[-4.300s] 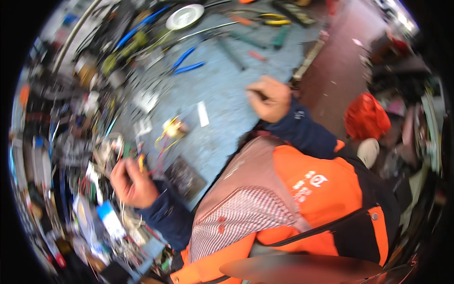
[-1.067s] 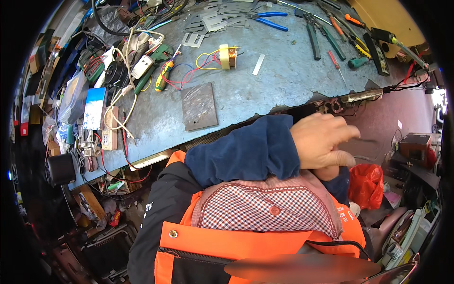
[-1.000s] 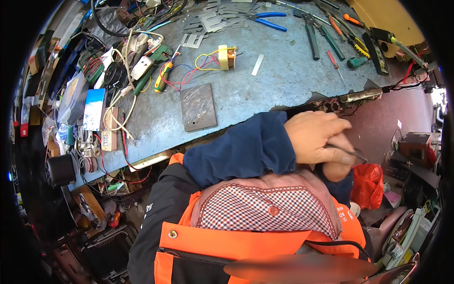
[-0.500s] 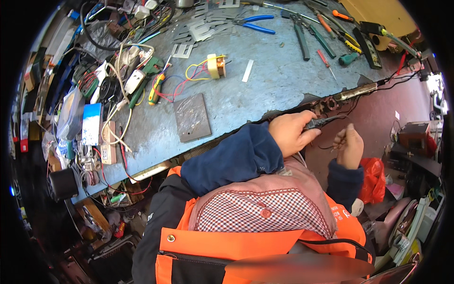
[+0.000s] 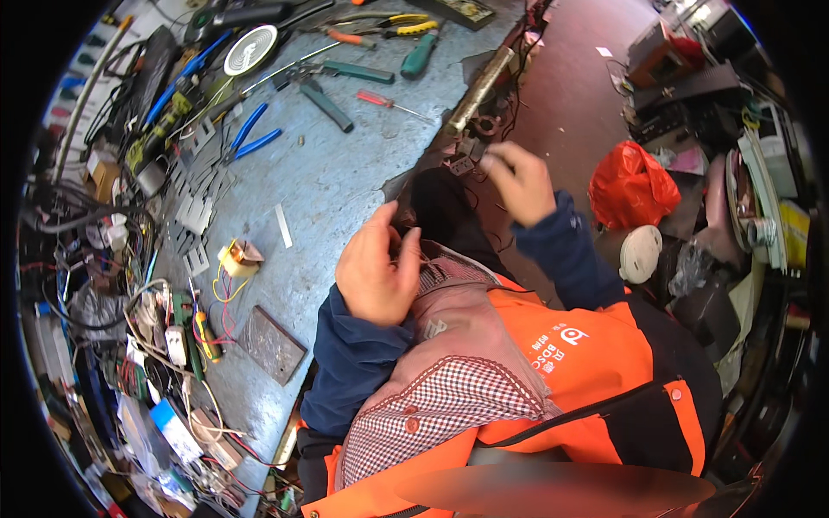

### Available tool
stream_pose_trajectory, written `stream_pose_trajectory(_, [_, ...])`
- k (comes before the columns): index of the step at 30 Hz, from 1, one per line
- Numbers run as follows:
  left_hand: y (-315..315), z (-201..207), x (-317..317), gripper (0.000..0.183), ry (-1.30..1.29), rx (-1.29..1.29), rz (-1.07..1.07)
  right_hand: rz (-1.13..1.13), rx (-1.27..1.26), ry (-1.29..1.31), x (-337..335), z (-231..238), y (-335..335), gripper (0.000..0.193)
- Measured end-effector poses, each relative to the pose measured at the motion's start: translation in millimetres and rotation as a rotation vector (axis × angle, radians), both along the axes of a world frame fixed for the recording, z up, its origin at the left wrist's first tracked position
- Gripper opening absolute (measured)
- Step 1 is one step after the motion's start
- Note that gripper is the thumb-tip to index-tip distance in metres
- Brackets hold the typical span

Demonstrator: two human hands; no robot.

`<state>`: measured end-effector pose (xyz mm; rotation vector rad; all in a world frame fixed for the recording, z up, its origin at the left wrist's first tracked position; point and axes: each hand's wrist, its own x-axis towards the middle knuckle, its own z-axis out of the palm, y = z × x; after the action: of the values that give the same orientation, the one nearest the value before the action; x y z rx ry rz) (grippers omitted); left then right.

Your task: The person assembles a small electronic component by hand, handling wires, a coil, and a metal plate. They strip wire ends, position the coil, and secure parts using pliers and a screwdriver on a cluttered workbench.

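Note:
At the front edge of the blue bench, my left hand point(image 5: 377, 272) is raised with thumb and forefinger apart; I see nothing between them. Farther right and beyond it, my right hand point(image 5: 524, 184) hangs off the bench edge with fingers curled into a pinch. Slight blur hides whatever those fingertips hold. Close to them are a small grey box-like fitting point(image 5: 460, 164) and dark cables under the bench edge. A red-handled screwdriver point(image 5: 376, 99) lies on the bench beyond both hands.
Blue-handled pliers point(image 5: 256, 136), a green screwdriver point(image 5: 419, 57) and thin metal plates point(image 5: 197, 214) lie on the bench point(image 5: 328, 186). A small wound coil point(image 5: 243, 257) sits near a dark flat plate point(image 5: 271, 344). Cables crowd the left. A red plastic bag point(image 5: 633, 186) stands right.
The view has turned right. My left hand has parted from the black cable connector it gripped. My right hand has moved up to the fitting by the bench edge.

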<state>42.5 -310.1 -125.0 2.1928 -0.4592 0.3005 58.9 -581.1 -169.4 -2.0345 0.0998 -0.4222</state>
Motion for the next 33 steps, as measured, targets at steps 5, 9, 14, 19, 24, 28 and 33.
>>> stream_pose_trajectory(5, [-1.8, -16.6, 13.1, 0.019, -0.109, 0.006, 0.033, -0.286, -0.027, 0.02, 42.2, -47.5, -41.8, 0.029])
stream_pose_trajectory(9, [0.0, -16.3, 13.4, 0.014, -0.126, 0.067, 0.005, -0.319, 0.026, 0.017, 60.7, -52.8, -42.8, 0.03])
stream_pose_trajectory(14, [-0.6, -15.2, 12.7, 0.012, -0.148, 0.089, 0.0, -0.293, 0.054, -0.016, 66.2, -57.1, -47.2, 0.03])
stream_pose_trajectory(19, [-5.9, -19.2, 15.2, 0.011, -0.151, 0.012, 0.018, -0.292, -0.092, -0.081, 65.9, -52.0, -49.4, 0.03])
stream_pose_trajectory(24, [-5.1, -17.4, 15.2, 0.011, -0.185, 0.062, 0.021, -0.194, 0.027, -0.038, 61.8, -59.5, -54.6, 0.03])
stream_pose_trajectory(28, [-3.5, -15.6, 13.3, 0.009, -0.174, 0.083, 0.009, -0.281, 0.02, -0.094, 60.6, -60.7, -44.5, 0.029])
stream_pose_trajectory(33, [-2.2, -15.9, 12.8, 0.01, -0.183, 0.089, -0.002, -0.32, -0.004, -0.085, 61.7, -59.1, -41.5, 0.029])
